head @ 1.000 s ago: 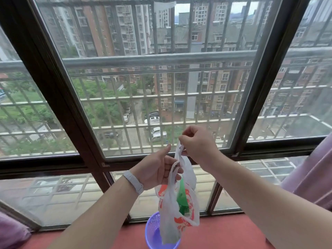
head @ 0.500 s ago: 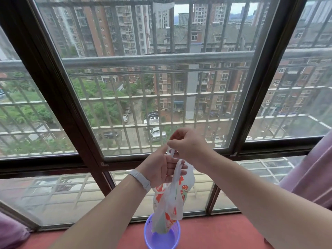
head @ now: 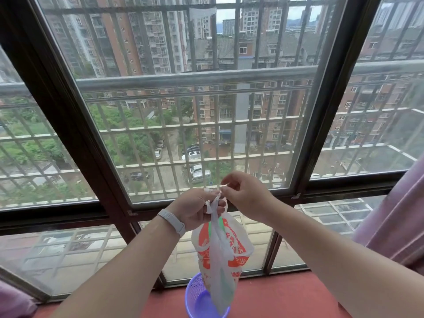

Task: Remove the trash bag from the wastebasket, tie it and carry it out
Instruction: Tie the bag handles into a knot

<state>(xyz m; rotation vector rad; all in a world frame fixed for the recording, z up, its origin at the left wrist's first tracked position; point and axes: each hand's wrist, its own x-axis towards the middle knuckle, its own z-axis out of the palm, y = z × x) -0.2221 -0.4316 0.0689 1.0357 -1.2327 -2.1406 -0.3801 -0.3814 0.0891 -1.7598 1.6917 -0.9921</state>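
Note:
A white plastic trash bag (head: 221,253) with orange print and something green inside hangs in the air in front of the window. My left hand (head: 195,210) grips its gathered neck just under the twisted handles. My right hand (head: 243,193) pinches a thin white handle end right above the left hand's fingers. Below the bag stands a small purple wastebasket (head: 195,299) on the red floor; the bag's bottom tip hangs over its mouth and hides part of the rim.
A large dark-framed window (head: 321,111) with outer metal bars fills the view straight ahead. Pink curtain (head: 399,221) hangs at the right edge, more pink fabric (head: 13,301) at the lower left. Red floor (head: 275,299) stretches right of the basket.
Both hands have closed in on the bag's top. The right hand dropped lower and now pinches a handle end beside the left hand; the bag turned and swung slightly.

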